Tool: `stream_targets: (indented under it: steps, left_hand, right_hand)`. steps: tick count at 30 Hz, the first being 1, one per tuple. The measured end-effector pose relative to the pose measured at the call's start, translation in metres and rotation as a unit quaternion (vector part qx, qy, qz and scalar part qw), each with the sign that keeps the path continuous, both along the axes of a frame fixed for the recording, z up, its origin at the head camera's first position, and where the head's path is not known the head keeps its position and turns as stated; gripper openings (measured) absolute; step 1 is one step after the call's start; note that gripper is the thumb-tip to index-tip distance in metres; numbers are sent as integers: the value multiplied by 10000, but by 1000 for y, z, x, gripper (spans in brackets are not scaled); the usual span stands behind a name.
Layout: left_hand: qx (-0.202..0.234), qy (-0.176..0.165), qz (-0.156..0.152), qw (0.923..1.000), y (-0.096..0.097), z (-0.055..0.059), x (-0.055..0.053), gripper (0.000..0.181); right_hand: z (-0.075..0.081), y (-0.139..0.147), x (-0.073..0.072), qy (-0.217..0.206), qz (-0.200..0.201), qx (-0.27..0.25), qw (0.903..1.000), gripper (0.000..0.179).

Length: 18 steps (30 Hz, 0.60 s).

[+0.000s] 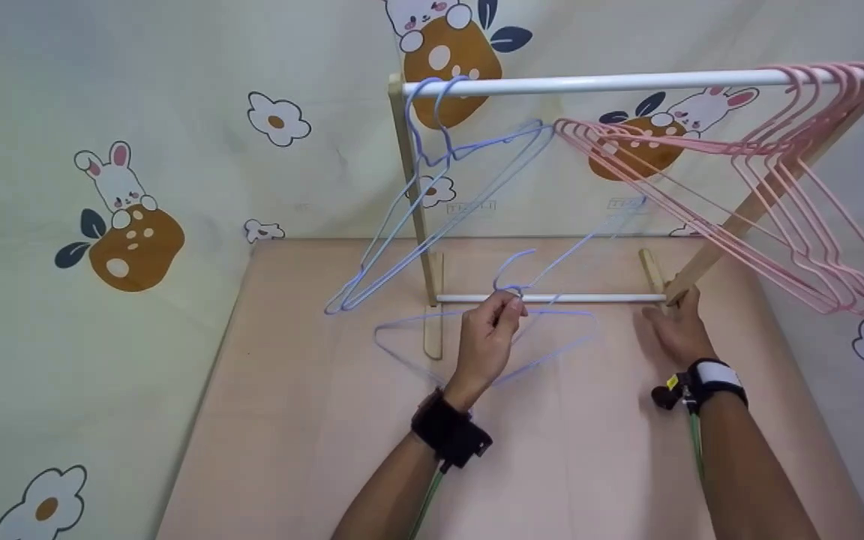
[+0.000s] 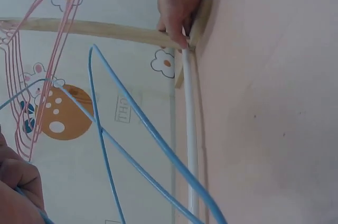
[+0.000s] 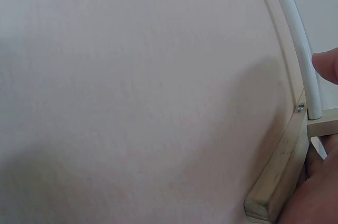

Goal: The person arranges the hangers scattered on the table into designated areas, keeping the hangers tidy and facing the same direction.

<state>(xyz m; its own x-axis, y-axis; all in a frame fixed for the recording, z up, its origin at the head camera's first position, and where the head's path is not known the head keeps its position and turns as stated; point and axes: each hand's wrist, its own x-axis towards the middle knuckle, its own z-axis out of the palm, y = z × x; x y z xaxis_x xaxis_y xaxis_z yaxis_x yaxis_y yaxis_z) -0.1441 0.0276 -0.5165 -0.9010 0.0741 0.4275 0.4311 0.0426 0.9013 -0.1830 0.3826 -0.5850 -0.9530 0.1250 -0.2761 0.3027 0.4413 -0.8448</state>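
Observation:
My left hand (image 1: 488, 334) pinches a blue wire hanger (image 1: 561, 260) just below its hook, in front of the rack's lower bar. More blue wire spreads below and behind this hand; whether it belongs to a second hanger I cannot tell. Low on the right, my right hand (image 1: 683, 334) grips the foot of the wooden right post (image 1: 747, 214) of a small clothes rack. In the right wrist view its thumb lies by the white lower bar (image 3: 296, 34), close to the wooden foot piece (image 3: 280, 174).
Two blue hangers (image 1: 394, 217) hang at the left end of the white top rail (image 1: 589, 84). Several pink hangers (image 1: 799, 247) are bunched at its right end. The rack stands on a pale pink tabletop (image 1: 312, 420), backed by a patterned wall covering (image 1: 199, 90).

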Motion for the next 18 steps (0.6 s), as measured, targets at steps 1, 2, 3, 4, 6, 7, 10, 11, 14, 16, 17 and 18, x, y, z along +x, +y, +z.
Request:
stream_targets:
  steps: [1,2,3,4,6,7,10,11,14,16,17,18]
  left_hand:
    - [188,-164,-38,9997,1,0,1,26]
    - [365,-304,-54,9989,1,-1,2,26]
    - [545,-427,-65,9976,1,-2,3,27]
    - [701,-528,-58,9961,1,-3,3,27]
    - [920,-632,-56,9937,0,-7,3,27]
    - [985,-648,-68,9930,0,-9,3,27]
    - [1113,-609,-168,9918,-3,-11,2,27]
    - [1148,-596,-201,9914,-3,-11,2,27]
    - [1190,-581,-243,9909,-3,-12,1,27]
    - [1066,-555,-200,9925,-4,-15,1,27]
    - [944,-509,-165,9941,-4,-17,2,27]
    - [796,-445,-128,9958,-5,-19,2,27]
  right_hand:
    - [-3,2,-1,13,-23,19,10000,87]
    - [-5,3,-2,21,-33,30,10000,88]
    - [-5,2,-2,43,-52,34,10000,88]
    - [-3,1,-1,26,-39,11,10000,89]
    - [3,-3,2,4,-34,-47,10000,90]
    - [9,-5,4,-29,-25,-62,10000,91]
    - [24,-12,9,-151,-1,-111,9998,90]
    - [25,-12,9,-187,-11,-103,9998,90]
    - [30,-13,9,-254,-10,-94,9996,90]
    - [27,-12,7,-256,7,-66,9996,90]
    - [28,-12,8,-252,16,-66,9997,90]
    - [29,-13,8,-248,28,-58,9997,90]
